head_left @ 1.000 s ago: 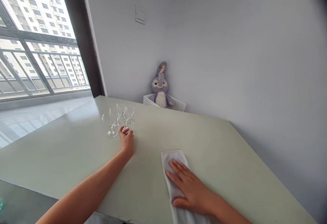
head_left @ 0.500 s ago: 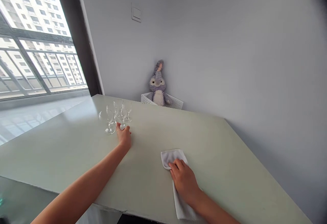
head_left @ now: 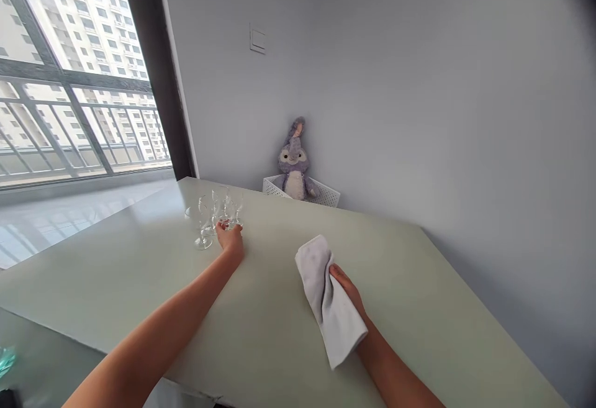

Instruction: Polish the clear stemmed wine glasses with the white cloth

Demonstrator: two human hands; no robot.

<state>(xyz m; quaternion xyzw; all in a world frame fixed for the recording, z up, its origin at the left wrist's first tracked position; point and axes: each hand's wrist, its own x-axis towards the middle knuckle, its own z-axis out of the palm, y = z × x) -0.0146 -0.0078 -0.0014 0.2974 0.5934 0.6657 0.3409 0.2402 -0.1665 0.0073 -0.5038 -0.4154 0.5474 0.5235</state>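
Note:
Several clear stemmed glasses (head_left: 203,225) stand in a cluster toward the far left of the pale tabletop. My left hand (head_left: 231,238) reaches in at the near side of the cluster, its fingers curled around the lower part of one glass (head_left: 228,210). That glass overlaps the others, so its outline is hard to make out. A white cloth (head_left: 328,296) is gripped in my right hand (head_left: 348,287), thumb on top and the other fingers hidden beneath. The cloth is folded and creased, held up over the table.
A white perforated basket (head_left: 326,194) with a grey plush rabbit (head_left: 294,166) in it stands beyond the table's (head_left: 270,308) far edge, in the wall corner. A window with railings is at left. Something teal (head_left: 6,360) shows at the lower left edge.
My right hand has lifted the cloth off the tabletop and turned, now holding it from underneath. My left hand's fingers have closed in around a glass. The view has shifted slightly.

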